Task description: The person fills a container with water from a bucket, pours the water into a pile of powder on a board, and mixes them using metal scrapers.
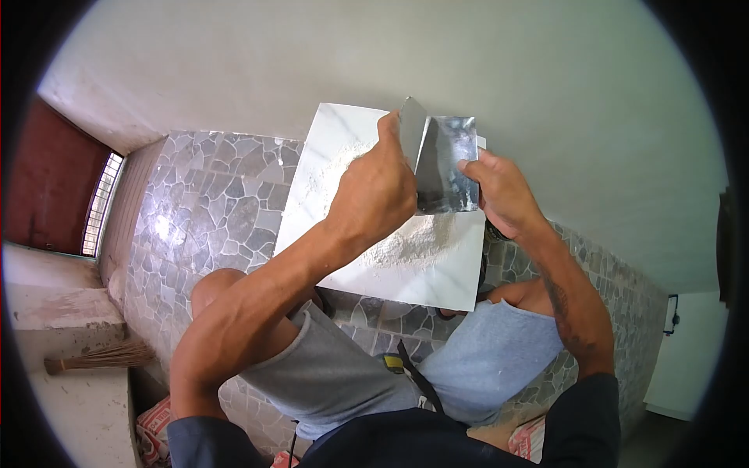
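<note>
My left hand (373, 186) is closed around a thin metal scraper blade (411, 125), which stands nearly on edge above the board. In my right hand (503, 191) is a shiny rectangular metal plate (448, 152), pinched at its right side with the thumb on its face. The two metal pieces come close together along one edge; whether they touch I cannot tell. Below them, white powder (413, 243) lies heaped on a white marble-patterned board (437, 292). More powder (339, 168) is spread thinly behind my left hand.
A plain wall (499, 62) rises right behind the board. The floor (226, 187) is grey irregular stone. On a concrete ledge (70, 390) at left rests a straw broom (101, 357). Red-and-white bags (156, 425) lie low at left. A dark red door (55, 179) stands far left.
</note>
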A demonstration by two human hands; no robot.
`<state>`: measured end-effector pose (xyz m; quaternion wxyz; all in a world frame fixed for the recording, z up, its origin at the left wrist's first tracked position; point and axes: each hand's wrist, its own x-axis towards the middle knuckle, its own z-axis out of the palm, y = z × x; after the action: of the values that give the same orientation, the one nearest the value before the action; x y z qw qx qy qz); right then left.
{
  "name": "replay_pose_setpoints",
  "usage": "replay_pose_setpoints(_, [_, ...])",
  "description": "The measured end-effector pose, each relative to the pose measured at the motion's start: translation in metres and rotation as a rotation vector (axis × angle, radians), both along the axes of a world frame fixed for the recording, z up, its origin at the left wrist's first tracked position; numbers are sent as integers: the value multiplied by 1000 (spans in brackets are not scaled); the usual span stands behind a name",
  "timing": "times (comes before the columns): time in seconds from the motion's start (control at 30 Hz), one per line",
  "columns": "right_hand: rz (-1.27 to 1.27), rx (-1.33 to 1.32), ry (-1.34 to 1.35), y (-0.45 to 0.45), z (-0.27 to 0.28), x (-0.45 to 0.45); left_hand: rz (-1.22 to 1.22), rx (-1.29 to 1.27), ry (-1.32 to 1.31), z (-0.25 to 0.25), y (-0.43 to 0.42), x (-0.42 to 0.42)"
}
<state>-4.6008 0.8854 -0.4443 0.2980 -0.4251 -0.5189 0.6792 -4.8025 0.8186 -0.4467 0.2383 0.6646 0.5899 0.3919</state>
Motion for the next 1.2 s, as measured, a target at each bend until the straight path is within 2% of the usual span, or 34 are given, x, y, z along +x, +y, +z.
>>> replay_pose_setpoints(0.07, [58, 37, -43, 2, -2, 0, 3, 0, 19, 2, -1, 2])
replay_pose_setpoints(0.17, [42, -22, -10, -7, 9, -8, -25, 18, 28, 2, 0, 1])
replay_pose_setpoints(0.27, [162, -105, -83, 12, -3, 1, -61, 51, 23, -3, -1, 2])
replay_pose_setpoints(0.37, [61, -125, -136, 22, -11, -2, -54, 73, 10, 0, -6, 5])
replay_pose_setpoints(0.47, [-92, -75, 22, 6, -2, -16, -53, 40, -50, 4, -8, 7])
replay_pose_setpoints(0.67, [-28, -185, 65, -3, 12, -13, -59, 66, -32, 1, -7, 7])
replay_pose_setpoints(0.77, [104, -212, -3, 0, 14, -9, -68, 38, -15, 0, -8, 9])
replay_pose_setpoints(0.87, [62, -190, -53, 4, -1, -8, -80, 38, -47, -2, -10, 12])
replay_pose_setpoints(0.97, [-93, -71, -61, 5, -19, -16, -89, 52, -109, -1, -14, 20])
replay_pose_setpoints(1.07, [-193, 152, -273, -4, -18, -23, -95, 50, -154, -4, -14, 27])
replay_pose_setpoints(1.17, [-104, 461, -564, -11, -23, -22, -24, 86, -127, -6, -5, 27])
replay_pose_setpoints(1.2, [-129, 472, -535, -11, -22, -23, -18, 112, -135, -5, -6, 28])
